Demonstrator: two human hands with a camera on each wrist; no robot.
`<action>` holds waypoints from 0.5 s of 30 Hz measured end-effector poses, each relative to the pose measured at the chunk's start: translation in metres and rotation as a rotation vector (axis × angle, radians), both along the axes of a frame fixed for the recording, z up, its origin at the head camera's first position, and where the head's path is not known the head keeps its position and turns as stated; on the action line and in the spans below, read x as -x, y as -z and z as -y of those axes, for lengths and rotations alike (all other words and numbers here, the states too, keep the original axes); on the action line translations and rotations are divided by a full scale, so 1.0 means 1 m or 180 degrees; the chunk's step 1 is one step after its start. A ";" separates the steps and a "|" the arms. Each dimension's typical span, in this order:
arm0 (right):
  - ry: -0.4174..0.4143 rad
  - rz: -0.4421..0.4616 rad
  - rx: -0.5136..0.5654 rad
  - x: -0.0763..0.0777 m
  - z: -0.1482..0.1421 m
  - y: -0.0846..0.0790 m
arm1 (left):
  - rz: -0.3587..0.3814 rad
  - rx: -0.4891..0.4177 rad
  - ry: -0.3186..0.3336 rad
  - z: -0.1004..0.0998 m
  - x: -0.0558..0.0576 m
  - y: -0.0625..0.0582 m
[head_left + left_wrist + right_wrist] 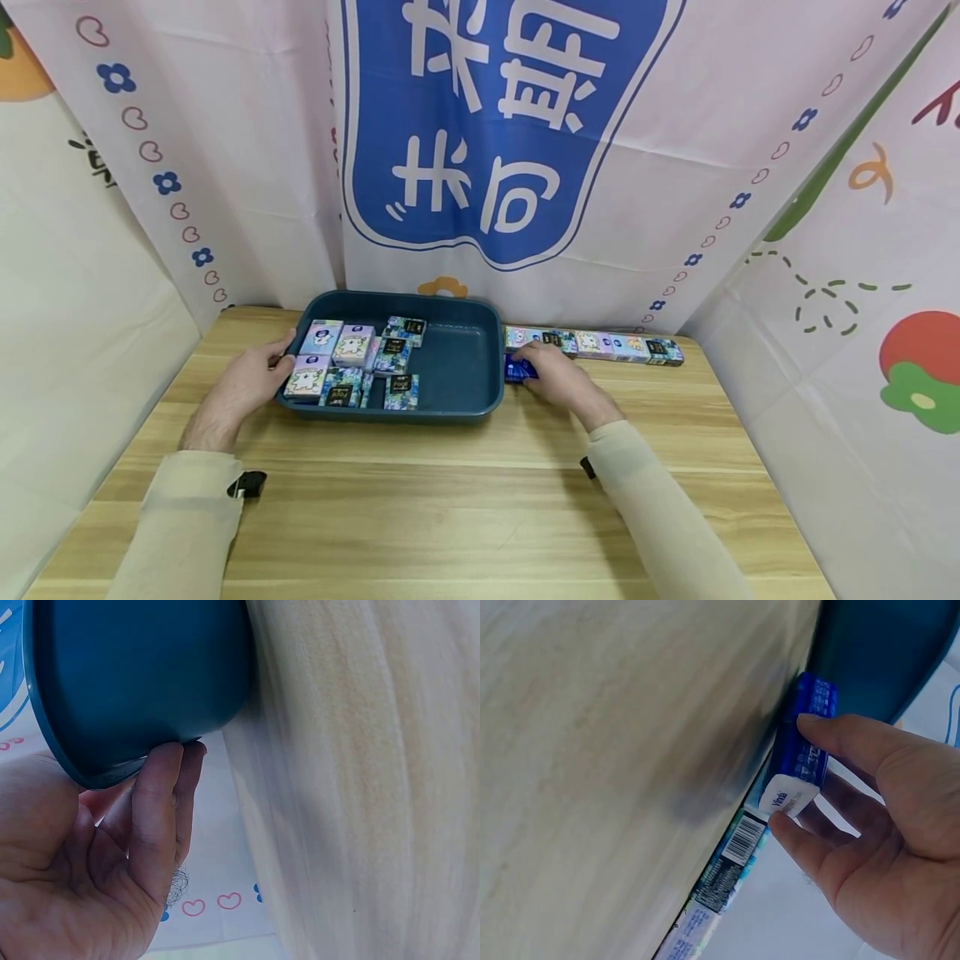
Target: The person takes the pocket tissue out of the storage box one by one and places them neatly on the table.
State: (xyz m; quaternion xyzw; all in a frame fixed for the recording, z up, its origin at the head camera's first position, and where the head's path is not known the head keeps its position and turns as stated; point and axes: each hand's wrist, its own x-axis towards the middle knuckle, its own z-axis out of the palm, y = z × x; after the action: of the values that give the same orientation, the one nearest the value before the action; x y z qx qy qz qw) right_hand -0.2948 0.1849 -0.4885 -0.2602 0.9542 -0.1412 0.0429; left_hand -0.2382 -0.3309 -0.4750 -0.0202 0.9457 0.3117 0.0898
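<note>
My left hand (251, 379) grips the left end of a dark teal plastic tray (465, 408). In the left wrist view its thumb side is at the rim and its fingers (154, 817) press the outer wall. Small patterned tissue packs (307, 377) fill the tray's left half, some flat, some on edge. Just beyond the tray's right end, my right hand (558, 375) holds a dark blue tissue pack (804, 742) with a white end marked Vinda. The thumb lies on its face and a fingertip touches its lower end. This pack is close beside the tray wall.
A row of patterned tissue packs (630, 347) runs along the table's back edge, right of the tray. The wooden table (450, 517) meets a printed cloth backdrop (262, 208) behind, with cloth walls at both sides.
</note>
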 end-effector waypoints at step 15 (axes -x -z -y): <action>0.0241 -0.0289 -0.0127 0.011 0.001 0.019 | -0.0003 -0.0006 0.0018 0.001 0.001 0.000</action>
State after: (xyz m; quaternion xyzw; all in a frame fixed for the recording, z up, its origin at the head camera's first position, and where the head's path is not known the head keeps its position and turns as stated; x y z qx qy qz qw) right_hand -0.3058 0.1837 -0.5077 -0.2292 0.9669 -0.1117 -0.0007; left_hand -0.2387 -0.3317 -0.4751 -0.0172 0.9455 0.3124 0.0902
